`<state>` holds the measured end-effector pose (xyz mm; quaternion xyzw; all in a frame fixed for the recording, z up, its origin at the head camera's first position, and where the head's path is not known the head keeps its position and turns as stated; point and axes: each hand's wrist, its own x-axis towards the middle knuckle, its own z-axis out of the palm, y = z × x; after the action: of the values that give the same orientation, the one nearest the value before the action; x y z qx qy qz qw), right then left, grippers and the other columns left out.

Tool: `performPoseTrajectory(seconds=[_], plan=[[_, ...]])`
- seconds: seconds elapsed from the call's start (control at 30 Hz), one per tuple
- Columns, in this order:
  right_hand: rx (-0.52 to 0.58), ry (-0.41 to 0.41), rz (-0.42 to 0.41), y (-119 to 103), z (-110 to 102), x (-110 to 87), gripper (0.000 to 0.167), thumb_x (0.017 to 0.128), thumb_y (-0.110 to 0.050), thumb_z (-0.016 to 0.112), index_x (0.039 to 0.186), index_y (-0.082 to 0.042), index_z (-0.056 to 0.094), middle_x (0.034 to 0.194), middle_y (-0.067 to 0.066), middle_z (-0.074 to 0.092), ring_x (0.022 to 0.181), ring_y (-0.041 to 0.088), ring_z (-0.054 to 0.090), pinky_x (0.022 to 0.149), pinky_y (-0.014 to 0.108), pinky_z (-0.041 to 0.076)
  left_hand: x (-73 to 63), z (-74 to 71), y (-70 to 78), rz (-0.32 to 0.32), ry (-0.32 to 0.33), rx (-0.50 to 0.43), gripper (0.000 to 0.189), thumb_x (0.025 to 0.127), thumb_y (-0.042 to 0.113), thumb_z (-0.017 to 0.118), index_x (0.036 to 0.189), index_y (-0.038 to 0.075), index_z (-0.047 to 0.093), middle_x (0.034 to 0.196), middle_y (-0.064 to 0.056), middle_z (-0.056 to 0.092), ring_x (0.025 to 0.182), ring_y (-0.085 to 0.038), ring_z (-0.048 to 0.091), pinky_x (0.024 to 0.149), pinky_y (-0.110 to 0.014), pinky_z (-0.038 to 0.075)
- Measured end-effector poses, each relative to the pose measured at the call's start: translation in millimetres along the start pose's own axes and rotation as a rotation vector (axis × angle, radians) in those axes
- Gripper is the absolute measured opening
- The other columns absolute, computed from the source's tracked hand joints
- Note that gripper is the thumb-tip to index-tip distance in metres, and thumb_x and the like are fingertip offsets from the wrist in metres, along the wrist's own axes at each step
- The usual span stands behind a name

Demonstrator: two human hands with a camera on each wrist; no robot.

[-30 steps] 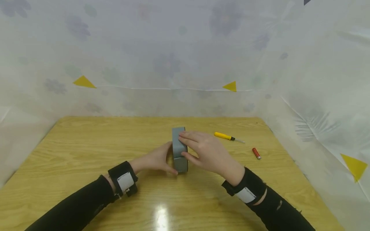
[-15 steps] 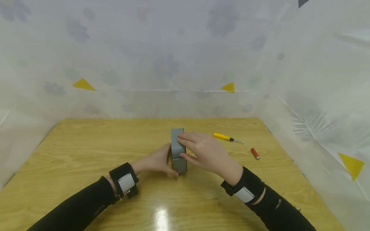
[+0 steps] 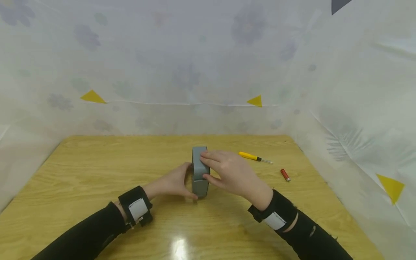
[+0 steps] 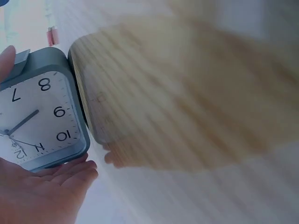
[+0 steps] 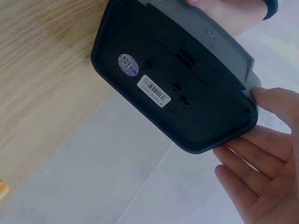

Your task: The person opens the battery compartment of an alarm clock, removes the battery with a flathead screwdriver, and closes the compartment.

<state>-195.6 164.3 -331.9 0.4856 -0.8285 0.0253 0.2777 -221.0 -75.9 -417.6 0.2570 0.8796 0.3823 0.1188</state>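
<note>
A grey-blue alarm clock (image 3: 199, 162) stands on the wooden table between the hands. Its white dial (image 4: 35, 114) shows in the left wrist view, turned so that the numbers lie sideways. The black back (image 5: 177, 79), with a barcode label (image 5: 154, 91) and a battery cover, faces the right wrist camera. My left hand (image 3: 173, 182) grips the clock from the left, thumb at the near end and fingers at the far end. From the right, my right hand (image 3: 232, 171) holds the upper edge, fingertips and thumb on the casing.
A yellow-handled screwdriver (image 3: 250, 156) lies on the table (image 3: 97, 162) to the right of the clock. Farther right is a small red battery (image 3: 285, 175). Pale sheeting (image 3: 182, 65) hangs behind the table and along its sides.
The clock has turned slightly, its near end shifting left, so less of the black back edge shows. Both hands stay on it. The whole head view has drifted a little.
</note>
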Motion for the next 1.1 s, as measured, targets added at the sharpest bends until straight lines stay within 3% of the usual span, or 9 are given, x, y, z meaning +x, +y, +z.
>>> performPoseTrajectory(seconds=[0.23,0.57,1.1], plan=[[-0.03,0.018,0.054,-1,-1,-5.6,0.053,0.086,-0.034,0.09,0.126,-0.002,0.077,0.125,0.012,0.078,0.114,0.027,0.076,0.097,0.038,0.063,-7.1,-7.0,0.9,-0.025,0.049,0.029,0.114,0.075,0.03,0.096,0.157,-0.015,0.03,0.156,-0.035,0.046,0.144,-0.048,0.05,0.119,-0.06,0.044],[-0.061,0.025,0.121,2,3,-17.0,0.052,0.083,-0.033,0.093,0.122,-0.002,0.078,0.122,0.011,0.079,0.107,0.026,0.076,0.091,0.036,0.064,-10.4,-15.1,-1.6,0.017,0.114,0.109,0.109,0.073,0.034,0.096,0.154,-0.013,0.04,0.149,-0.031,0.054,0.132,-0.042,0.059,0.112,-0.059,0.05],[-0.121,-0.041,0.22,7,23,-35.3,0.049,0.078,-0.036,0.096,0.111,-0.003,0.081,0.107,0.008,0.082,0.096,0.022,0.079,0.081,0.034,0.065,-8.8,-20.7,3.3,-0.089,0.151,0.247,0.117,0.067,0.047,0.098,0.155,-0.007,0.044,0.149,-0.024,0.057,0.125,-0.034,0.063,0.106,-0.052,0.056]])
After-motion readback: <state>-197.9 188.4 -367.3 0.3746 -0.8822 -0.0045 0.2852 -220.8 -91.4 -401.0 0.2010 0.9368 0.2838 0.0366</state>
